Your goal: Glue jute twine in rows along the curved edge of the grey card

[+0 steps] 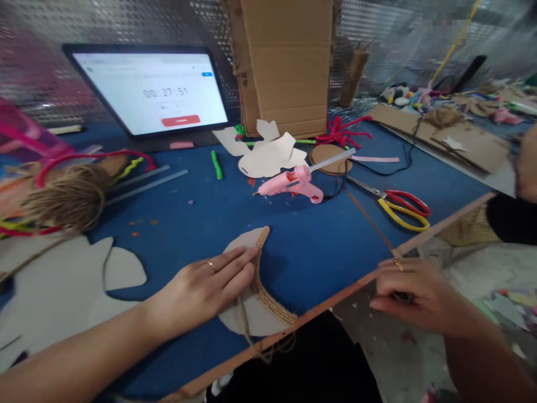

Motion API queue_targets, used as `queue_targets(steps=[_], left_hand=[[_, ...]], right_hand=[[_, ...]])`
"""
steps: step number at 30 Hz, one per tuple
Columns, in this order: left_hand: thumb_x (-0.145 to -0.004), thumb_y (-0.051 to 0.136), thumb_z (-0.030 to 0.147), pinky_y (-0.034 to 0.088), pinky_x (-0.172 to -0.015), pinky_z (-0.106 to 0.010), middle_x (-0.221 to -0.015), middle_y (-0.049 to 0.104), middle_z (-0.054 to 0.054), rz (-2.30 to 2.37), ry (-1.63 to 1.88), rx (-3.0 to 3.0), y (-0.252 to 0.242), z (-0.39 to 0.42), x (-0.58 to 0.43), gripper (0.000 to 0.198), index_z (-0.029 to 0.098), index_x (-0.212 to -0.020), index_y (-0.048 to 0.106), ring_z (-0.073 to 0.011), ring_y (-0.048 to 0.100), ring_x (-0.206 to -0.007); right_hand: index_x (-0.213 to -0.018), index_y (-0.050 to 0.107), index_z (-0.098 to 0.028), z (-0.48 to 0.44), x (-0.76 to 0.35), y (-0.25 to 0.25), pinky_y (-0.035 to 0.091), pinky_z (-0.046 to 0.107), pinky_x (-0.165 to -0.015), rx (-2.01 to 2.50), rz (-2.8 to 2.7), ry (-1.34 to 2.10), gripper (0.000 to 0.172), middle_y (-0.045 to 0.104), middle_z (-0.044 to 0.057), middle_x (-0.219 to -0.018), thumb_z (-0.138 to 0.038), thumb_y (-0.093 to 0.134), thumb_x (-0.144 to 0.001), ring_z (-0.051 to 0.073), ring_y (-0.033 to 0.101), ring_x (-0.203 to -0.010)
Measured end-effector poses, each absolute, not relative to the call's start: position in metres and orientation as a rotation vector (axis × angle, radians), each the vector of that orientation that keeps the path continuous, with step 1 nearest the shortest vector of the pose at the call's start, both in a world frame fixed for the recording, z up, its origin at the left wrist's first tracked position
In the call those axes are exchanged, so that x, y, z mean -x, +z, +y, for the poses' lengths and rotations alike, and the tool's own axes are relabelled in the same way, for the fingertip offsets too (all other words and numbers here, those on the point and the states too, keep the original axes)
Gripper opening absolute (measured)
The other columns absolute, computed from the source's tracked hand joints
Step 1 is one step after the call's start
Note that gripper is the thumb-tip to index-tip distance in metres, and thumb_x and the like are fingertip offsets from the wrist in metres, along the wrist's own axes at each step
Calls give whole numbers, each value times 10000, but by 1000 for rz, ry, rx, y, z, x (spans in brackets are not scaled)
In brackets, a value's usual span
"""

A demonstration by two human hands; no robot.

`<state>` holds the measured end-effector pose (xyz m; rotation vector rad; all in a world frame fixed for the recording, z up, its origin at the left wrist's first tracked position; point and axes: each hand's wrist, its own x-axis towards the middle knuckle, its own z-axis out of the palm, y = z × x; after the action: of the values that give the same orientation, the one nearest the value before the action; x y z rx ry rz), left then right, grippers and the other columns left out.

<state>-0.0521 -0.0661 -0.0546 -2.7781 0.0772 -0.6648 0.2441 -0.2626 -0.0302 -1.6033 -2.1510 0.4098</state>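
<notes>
My left hand (210, 285) lies flat with its fingers stretched out, pressing on a crescent-shaped grey cardboard piece (239, 322). Rows of jute twine (274, 305) line the inner curve of this piece, touched by my fingertips. A loose length of the twine hangs from it over the table's front edge. Off that edge to the right, my right hand (413, 294) is closed with its fingers curled; whatever may be inside is hidden. Beyond the cardboard, a pink glue gun (289, 184) lies on its side with a clear glue stick (333, 160) in its back end.
Scissors (398, 207) with red and yellow handles lie right of the glue gun. A tablet (151, 92) showing a timer stands behind, beside a cardboard box (289, 67). At left are a twine bundle (69, 196) and cut cardboard (62, 302). A black cord (403, 167) crosses the table.
</notes>
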Motion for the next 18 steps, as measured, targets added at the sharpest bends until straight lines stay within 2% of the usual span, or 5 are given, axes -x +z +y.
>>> queue_targets(steps=[5, 7, 10, 13, 18], left_hand=[[-942, 344, 79, 562, -711, -169, -1061, 706, -44, 18, -653, 2765, -53, -70, 49, 258, 134, -957, 596, -139, 679, -956], [-944, 350, 82, 578, -707, -202, -1025, 715, -53, 33, -672, 2774, -53, -70, 48, 253, 118, -927, 600, -159, 691, -921], [-941, 347, 71, 590, -672, -229, -946, 728, -51, 47, -699, 2789, -55, -69, 49, 253, 104, -926, 597, -184, 697, -904], [-943, 330, 66, 590, -662, -216, -979, 723, -66, 47, -723, 2789, -56, -68, 50, 271, 104, -931, 598, -182, 695, -916], [-929, 330, 41, 600, -695, -244, -1017, 714, -79, 57, -719, 2803, -56, -68, 51, 271, 102, -931, 593, -194, 695, -917]], right_hand=[[-866, 613, -190, -190, -202, -27, 434, 253, -649, 1386, -2402, 209, 130, 652, 9, -751, -266, 515, -907, 126, 560, -694], [-1109, 604, -155, -166, -187, -34, 462, 302, -766, 1293, -2507, -9, 246, 685, 68, -1015, -252, 483, -918, 174, 571, -861], [-1296, 508, -133, -143, -174, -49, 465, 345, -814, 1231, -2621, -203, 423, 555, 66, -1327, -321, 490, -917, 214, 521, -964], [-1317, 497, -151, -137, -179, -58, 466, 364, -765, 1287, -2679, -257, 483, 522, 27, -1365, -406, 495, -907, 226, 498, -957], [-1202, 600, -107, -150, -196, -50, 450, 375, -755, 1481, -2535, -502, 425, 655, 62, -1183, -387, 530, -890, 240, 488, -891]])
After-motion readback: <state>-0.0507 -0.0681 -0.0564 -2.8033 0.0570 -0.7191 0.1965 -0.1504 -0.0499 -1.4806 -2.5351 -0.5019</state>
